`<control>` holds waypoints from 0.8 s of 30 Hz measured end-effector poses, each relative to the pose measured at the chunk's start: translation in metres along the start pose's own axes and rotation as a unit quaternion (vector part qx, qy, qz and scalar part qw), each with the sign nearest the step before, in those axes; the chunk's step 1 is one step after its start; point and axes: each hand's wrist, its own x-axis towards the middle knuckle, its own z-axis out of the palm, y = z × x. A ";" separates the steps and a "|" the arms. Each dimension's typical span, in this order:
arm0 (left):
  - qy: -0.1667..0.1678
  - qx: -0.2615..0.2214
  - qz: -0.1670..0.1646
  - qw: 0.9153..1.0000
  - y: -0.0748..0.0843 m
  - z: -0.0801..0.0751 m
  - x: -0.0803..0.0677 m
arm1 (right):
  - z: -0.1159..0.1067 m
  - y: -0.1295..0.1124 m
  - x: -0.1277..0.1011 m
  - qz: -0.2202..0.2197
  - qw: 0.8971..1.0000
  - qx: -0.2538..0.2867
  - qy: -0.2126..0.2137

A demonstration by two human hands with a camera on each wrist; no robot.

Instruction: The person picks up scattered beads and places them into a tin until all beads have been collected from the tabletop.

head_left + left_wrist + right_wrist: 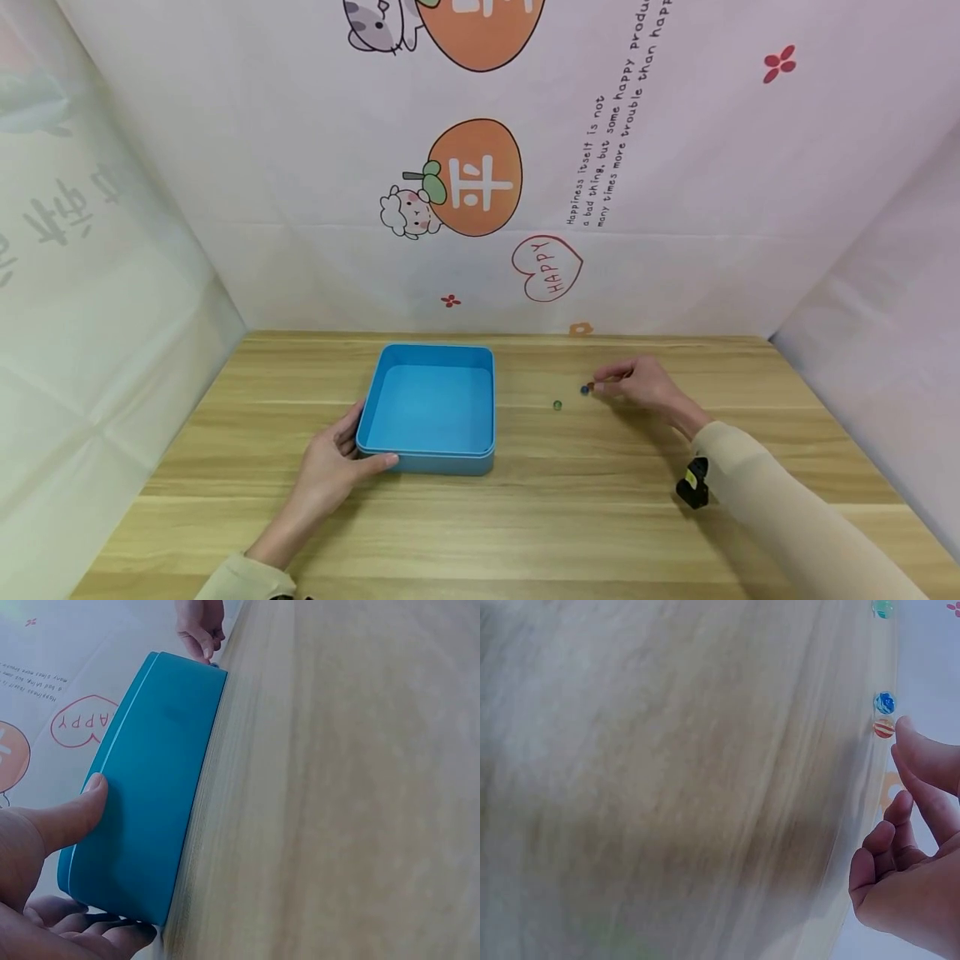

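Observation:
A square blue plastic box [426, 465], open at the top, sits on the table. My left hand [333, 467] grips its near left corner, the thumb on the front wall and the other fingers along the left side. In the right wrist view, an orange-striped marble [883, 728] lies beside a blue-swirled marble [885, 703], and a green marble [883, 609] is farther off. My right hand [643, 385] reaches down at the orange marble, thumb and index fingertips right at its edge. The marble shows whole, in front of the fingertips; the remaining fingers are bent.
The wood-grain table [585, 517] ends at a back wall sheet [315, 250] printed with cartoons and lettering. Light cloth walls stand at left and right. A black device [693, 483] is strapped at the right sleeve.

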 end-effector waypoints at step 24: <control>0.003 -0.011 0.004 1.000 -0.001 0.000 0.000 | 0.004 -0.001 0.003 -0.016 1.000 -0.015 -0.002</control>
